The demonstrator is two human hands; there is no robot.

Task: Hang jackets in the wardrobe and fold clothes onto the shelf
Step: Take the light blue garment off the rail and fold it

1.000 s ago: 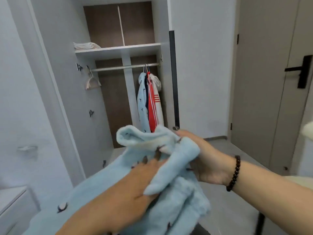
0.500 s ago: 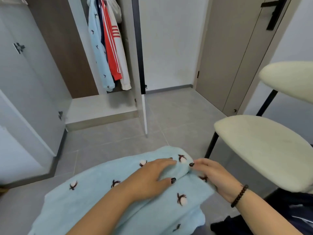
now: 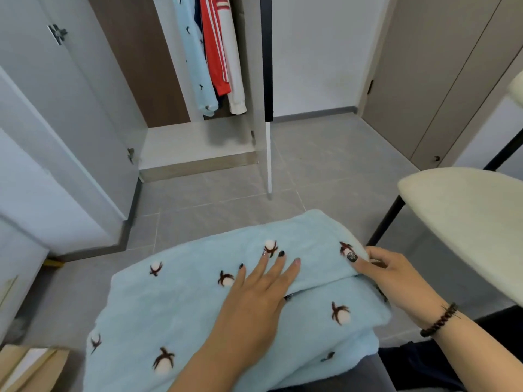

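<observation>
Fleece garment (image 3: 198,301) edge between right hand (image 3: 396,281) fingers (image 3: 357,264)

A: The fleece garment (image 3: 198,306) is pale blue, scattered with white tufts on dark brown sprigs.

B: The same pale blue hangs in the wardrobe (image 3: 167,80): a jacket (image 3: 195,60) with small dark marks on it. Beside it hangs a red top (image 3: 215,52) with white stripes, then a white sleeve (image 3: 235,75) with red bands high up.

A: The wardrobe's back panel is dark brown, its doors light grey, its floor board off-white.

B: The floor tiles (image 3: 325,171) are grey. The chair (image 3: 467,222) has a cream seat and black legs.

A: The bracelet (image 3: 438,321) on the right wrist is dark brown beads. Some fingernails are black, some pale pink.
</observation>
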